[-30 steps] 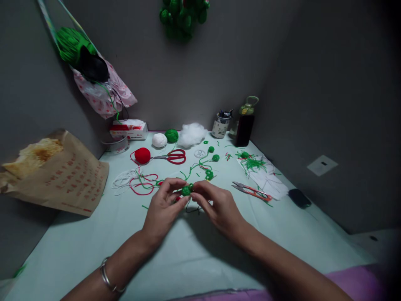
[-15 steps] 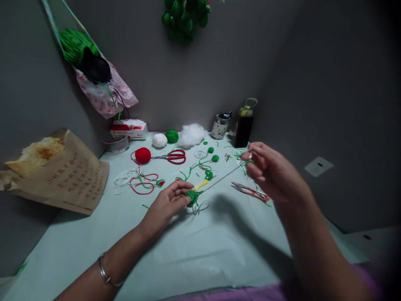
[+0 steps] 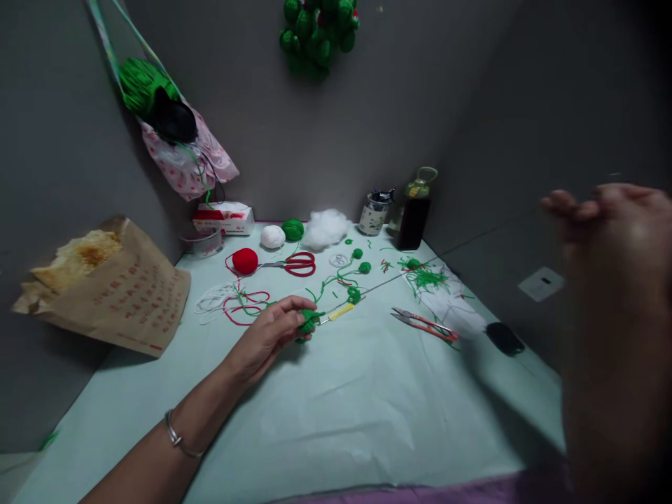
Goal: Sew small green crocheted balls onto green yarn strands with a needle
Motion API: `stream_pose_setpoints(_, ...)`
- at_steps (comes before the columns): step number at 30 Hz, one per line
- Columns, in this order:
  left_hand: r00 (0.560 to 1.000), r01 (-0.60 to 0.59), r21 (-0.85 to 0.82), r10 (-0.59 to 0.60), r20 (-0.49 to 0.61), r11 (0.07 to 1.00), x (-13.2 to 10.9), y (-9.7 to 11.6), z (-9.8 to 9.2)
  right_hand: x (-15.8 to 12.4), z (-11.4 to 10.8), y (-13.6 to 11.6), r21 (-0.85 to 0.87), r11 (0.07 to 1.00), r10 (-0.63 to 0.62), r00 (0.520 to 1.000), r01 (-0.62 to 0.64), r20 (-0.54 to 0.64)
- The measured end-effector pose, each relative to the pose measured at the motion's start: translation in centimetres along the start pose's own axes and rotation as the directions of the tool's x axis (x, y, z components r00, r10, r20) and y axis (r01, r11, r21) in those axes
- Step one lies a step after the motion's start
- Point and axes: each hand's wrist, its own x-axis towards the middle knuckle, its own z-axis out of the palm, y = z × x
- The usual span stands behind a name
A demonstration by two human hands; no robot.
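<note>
My left hand (image 3: 273, 325) is closed around a small green crocheted piece (image 3: 309, 320) just above the table, left of the middle. From that piece a thin grey thread (image 3: 388, 282) runs taut up to the right. My right hand (image 3: 614, 224), raised at the far right and blurred, pinches the far end of this thread; whether a needle is there too cannot be made out. A crochet hook with a yellow handle (image 3: 341, 312) lies beside the green piece. Past it are small green crocheted balls (image 3: 364, 267) with yarn tails.
Orange-handled thread snips (image 3: 425, 325) and red-handled scissors (image 3: 299, 264) lie on the table. Behind are a red yarn ball (image 3: 245, 260), white stuffing (image 3: 326, 229), a tin (image 3: 374, 213) and a phone (image 3: 413, 222). At left stands a paper bag of bread (image 3: 131, 294); at right, a black object (image 3: 505, 339).
My right hand has moved far right and up, drawing the thread out long. My left hand has shifted slightly left with the green piece. The view has turned a little.
</note>
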Motion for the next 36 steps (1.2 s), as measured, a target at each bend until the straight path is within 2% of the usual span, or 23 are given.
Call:
stream_pose_setpoints(1,1.0,0.007,0.003,-0.007,0.009,1.0,0.0,-0.1,0.1,-1.0,1.7,-0.6,0.113,0.994,0.027,0.979,-0.004,-0.201)
stream_pose_setpoints(3,0.999,0.029,0.016,-0.029,0.015,0.999,-0.1,-0.2,0.3,-3.5,5.6,-2.0,0.216,0.964,0.171,0.984,-0.157,-0.047)
stream_pose_setpoints(5,0.999,0.044,0.027,-0.045,0.015,0.999,-0.1,-0.2,0.4,-6.4,9.5,-3.1,0.179,0.944,0.242,0.951,-0.277,0.193)
stream_pose_setpoints(8,0.999,0.043,0.039,-0.044,0.021,0.998,-0.1,-0.2,0.5,-10.5,13.9,-4.4,0.008,0.971,0.205,0.849,-0.24,0.488)
stream_pose_setpoints(10,0.999,0.037,0.047,-0.038,0.029,0.998,-0.1,-0.2,0.6,-12.6,15.9,-4.8,0.01,0.987,0.118,0.779,-0.158,0.616)
stream_pose_setpoints(13,0.998,0.043,0.059,-0.046,0.042,0.997,-0.1,-0.2,0.6,-14.3,17.4,-4.9,0.049,0.994,0.039,0.717,-0.102,0.696)
stream_pose_setpoints(15,0.997,0.056,0.069,-0.06,0.055,0.996,-0.1,-0.1,0.7,-14.6,17.5,-4.5,0.118,0.961,0.085,0.676,-0.249,0.732)
stream_pose_setpoints(16,0.996,0.061,0.073,-0.066,0.063,0.995,-0.1,-0.1,0.7,-14.5,17.4,-4.3,0.175,0.909,0.121,0.642,-0.377,0.757)
stream_pose_setpoints(18,0.995,0.064,0.069,-0.069,0.078,0.996,-0.2,0.0,0.6,-14.2,16.9,-3.7,0.268,0.729,0.169,0.544,-0.63,0.822)
stream_pose_setpoints(19,0.994,0.064,0.062,-0.069,0.084,0.996,-0.2,0.1,0.6,-14.0,16.6,-3.3,0.295,0.637,0.183,0.511,-0.713,0.84)
stream_pose_setpoints(20,0.994,0.064,0.05,-0.068,0.091,0.997,-0.3,0.1,0.6,-13.8,16.4,-3.0,0.312,0.569,0.201,0.496,-0.761,0.845)
stream_pose_setpoints(22,0.99,0.062,0.012,-0.063,0.128,0.998,-0.4,0.3,0.5,-13.5,16.1,-2.1,0.326,0.504,0.266,0.502,-0.8,0.823)
stream_pose_setpoints(24,0.979,0.062,-0.032,-0.055,0.194,0.998,-0.6,0.5,0.4,-13.2,16.1,-1.0,0.315,0.495,0.363,0.522,-0.81,0.772)
stream_pose_setpoints(28,0.959,0.076,-0.082,-0.05,0.278,0.994,-0.9,0.7,0.2,-13.0,16.6,1.5,0.196,0.58,0.507,0.539,-0.791,0.673)
stream_pose_setpoints(32,0.95,0.096,-0.021,-0.085,0.3,0.995,-1.1,0.6,0.0,-12.7,16.6,2.9,0.116,0.645,0.526,0.549,-0.755,0.649)
stream_pose_setpoints(34,0.954,0.092,0.015,-0.092,0.286,0.996,-1.1,0.6,-0.1,-12.2,16.0,3.1,0.139,0.673,0.539,0.611,-0.726,0.58)
stream_pose_setpoints(36,0.963,0.082,0.058,-0.094,0.253,0.995,-1.1,0.7,-0.2,-11.5,15.2,3.2,0.19,0.718,0.545,0.711,-0.669,0.444)
